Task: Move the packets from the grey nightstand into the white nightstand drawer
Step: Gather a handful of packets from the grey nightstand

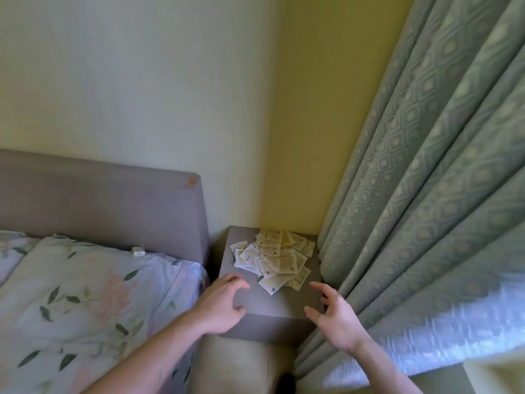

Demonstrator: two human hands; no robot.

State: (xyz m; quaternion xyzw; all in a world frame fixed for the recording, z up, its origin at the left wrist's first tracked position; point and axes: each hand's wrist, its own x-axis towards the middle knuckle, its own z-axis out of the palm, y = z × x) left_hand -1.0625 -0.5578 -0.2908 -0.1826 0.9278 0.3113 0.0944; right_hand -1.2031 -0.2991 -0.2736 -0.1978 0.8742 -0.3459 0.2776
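Two bare forearms rise from the bottom edge of the frame toward the lower centre. The left hand (pixel 220 304) lies over the near left corner of the grey nightstand (pixel 278 305), fingers spread and lightly bent, holding nothing; it seems to rest on the surface, though blur makes the contact hard to judge. The right hand (pixel 332 317) hovers at the near right corner, fingers wide apart and straight, also holding nothing, just beside the curtain (pixel 426 180).

Between and just beyond the two hands, the packets (pixel 277 260) lie in a loose overlapping heap on the far half of the nightstand's surface, pale with yellowish faces, some white with a yellow mark. The nearest ones sit close to the left hand's fingertips but apart from them.

At lower left is the bed, with a floral pillow (pixel 85 294) right beside the nightstand. A small white object (pixel 138 251) sits at the pillow's far edge against the grey headboard (pixel 99 200), which fills the middle left.

The patterned grey-green curtain hangs in folds down the whole right side, with bright light on a sheer layer at lower right. A pale wall (pixel 170 81) fills the upper left, meeting a yellower wall at the corner behind the nightstand.
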